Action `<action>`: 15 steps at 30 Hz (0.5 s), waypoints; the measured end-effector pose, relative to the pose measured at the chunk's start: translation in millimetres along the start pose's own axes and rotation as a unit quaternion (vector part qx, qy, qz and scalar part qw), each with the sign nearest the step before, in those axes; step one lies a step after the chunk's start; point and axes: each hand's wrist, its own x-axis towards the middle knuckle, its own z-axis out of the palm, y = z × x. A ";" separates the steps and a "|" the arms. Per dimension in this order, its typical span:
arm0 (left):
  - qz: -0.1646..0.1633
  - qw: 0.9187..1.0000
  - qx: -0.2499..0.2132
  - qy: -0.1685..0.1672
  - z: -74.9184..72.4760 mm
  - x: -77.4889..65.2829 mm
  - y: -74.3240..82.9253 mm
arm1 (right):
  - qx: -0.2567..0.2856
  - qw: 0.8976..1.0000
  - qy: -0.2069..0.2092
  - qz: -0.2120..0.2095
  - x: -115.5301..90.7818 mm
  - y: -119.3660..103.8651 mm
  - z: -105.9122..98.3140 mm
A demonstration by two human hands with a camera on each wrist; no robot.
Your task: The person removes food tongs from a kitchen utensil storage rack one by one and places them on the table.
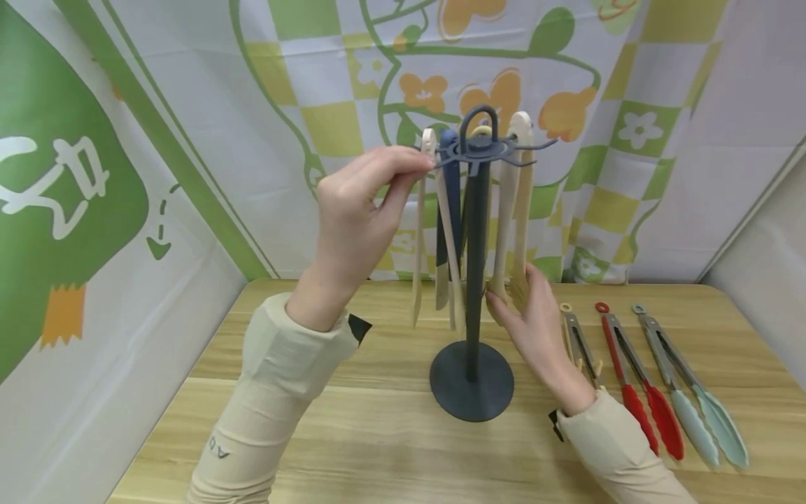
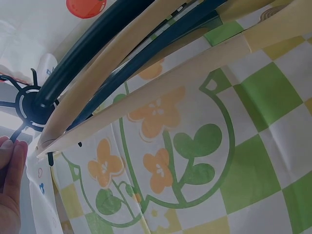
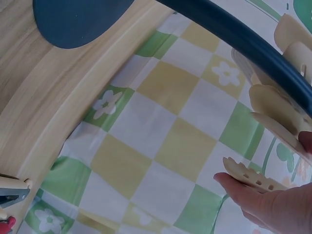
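Note:
A dark utensil stand [image 1: 476, 280] with a round base stands upright on the table, its top ring fanned with hooks. My left hand [image 1: 365, 203] pinches the tip of one hook [image 2: 19, 130] between thumb and fingers. Beside those fingertips hang a cream-handled utensil [image 1: 419, 238] and a dark blue one [image 1: 450, 182]. On the stand's right side, low down, is my right hand [image 1: 538, 336]. Its straight fingers lie against a pale utensil head with a toothed edge [image 3: 251, 176]; the thumb touches another pale utensil head [image 3: 280, 130]. A gap shows between the two heads.
Red tongs [image 1: 670, 423] and light blue tongs [image 1: 724, 427] lie on the wooden table [image 1: 352, 434] at the right. Another pair of tongs [image 1: 579, 336] is partly hidden by my right arm. A patterned curtain [image 1: 321, 140] hangs close behind the stand.

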 end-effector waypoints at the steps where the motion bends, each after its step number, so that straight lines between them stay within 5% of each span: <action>1: 0.001 1.000 0.000 0.000 -0.2 -0.2 0.1 | 0.002 1.000 0.007 -0.007 0.0 0.5 0.1; 15: 0.013 1.000 0.014 -0.014 -2.5 0.0 0.4 | 0.026 0.999 0.015 -0.011 1.6 -0.5 -4.4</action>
